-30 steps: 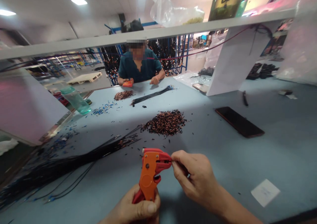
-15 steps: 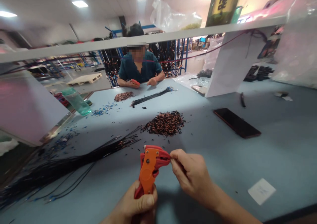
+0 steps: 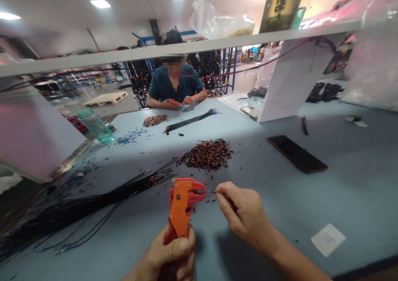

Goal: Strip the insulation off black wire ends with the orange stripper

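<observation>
My left hand (image 3: 174,250) is wrapped round the handle of an orange and red wire stripper (image 3: 183,208), held upright with its jaws pointing right. Pinched between thumb and fingertips of my right hand (image 3: 244,210) is a small dark piece of wire (image 3: 212,192). Its tip points left at the stripper's jaws, with a narrow gap between them. Beyond the tool lies a heap of short black and copper-coloured bits (image 3: 207,154). A long bundle of black wires (image 3: 102,202) stretches across the table on the left, its near ends carrying blue tips.
A phone (image 3: 297,153) and a white paper square (image 3: 328,239) lie on the right. Across the table, a person (image 3: 175,84) holds a red tool behind another wire bundle (image 3: 189,121). A green bottle (image 3: 95,126) leans at left. A shelf (image 3: 124,55) spans overhead.
The stripper has shifted left, away from my right hand, so the wire tip now shows outside the jaws. The person opposite has brought both hands together at the red tool.
</observation>
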{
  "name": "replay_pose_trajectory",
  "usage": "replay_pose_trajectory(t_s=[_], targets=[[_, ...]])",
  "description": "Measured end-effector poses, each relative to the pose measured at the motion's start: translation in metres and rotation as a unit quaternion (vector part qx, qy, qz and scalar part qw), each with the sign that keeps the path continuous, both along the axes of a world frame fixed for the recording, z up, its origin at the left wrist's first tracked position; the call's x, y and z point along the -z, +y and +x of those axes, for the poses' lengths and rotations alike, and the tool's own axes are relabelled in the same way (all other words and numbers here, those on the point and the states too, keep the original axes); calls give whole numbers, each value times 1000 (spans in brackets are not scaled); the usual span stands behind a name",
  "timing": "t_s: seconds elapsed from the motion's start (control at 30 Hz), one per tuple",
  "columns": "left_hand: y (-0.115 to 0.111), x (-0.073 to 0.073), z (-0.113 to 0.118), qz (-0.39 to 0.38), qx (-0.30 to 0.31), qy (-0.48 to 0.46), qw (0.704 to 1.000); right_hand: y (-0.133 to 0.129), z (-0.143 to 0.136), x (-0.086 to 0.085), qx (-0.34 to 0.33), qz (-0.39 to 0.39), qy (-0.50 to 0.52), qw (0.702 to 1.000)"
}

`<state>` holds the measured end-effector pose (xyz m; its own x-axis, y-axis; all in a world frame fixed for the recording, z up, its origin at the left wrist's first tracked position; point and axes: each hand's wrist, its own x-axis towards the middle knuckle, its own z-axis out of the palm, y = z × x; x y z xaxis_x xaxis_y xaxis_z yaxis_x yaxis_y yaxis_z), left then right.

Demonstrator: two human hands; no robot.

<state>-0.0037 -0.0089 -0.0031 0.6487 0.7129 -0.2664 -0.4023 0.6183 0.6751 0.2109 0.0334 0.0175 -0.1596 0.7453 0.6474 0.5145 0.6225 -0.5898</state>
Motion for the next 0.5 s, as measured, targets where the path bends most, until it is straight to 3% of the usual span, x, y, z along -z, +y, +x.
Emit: replay_pose_trajectory(t_s=[0.17, 0.5], targets=[[12, -8, -6, 24, -115, -12, 993, 3, 5, -1, 46, -14, 21, 999], [8, -8, 4, 49, -51, 10, 997, 1, -1, 2, 11, 13, 7, 1000]])
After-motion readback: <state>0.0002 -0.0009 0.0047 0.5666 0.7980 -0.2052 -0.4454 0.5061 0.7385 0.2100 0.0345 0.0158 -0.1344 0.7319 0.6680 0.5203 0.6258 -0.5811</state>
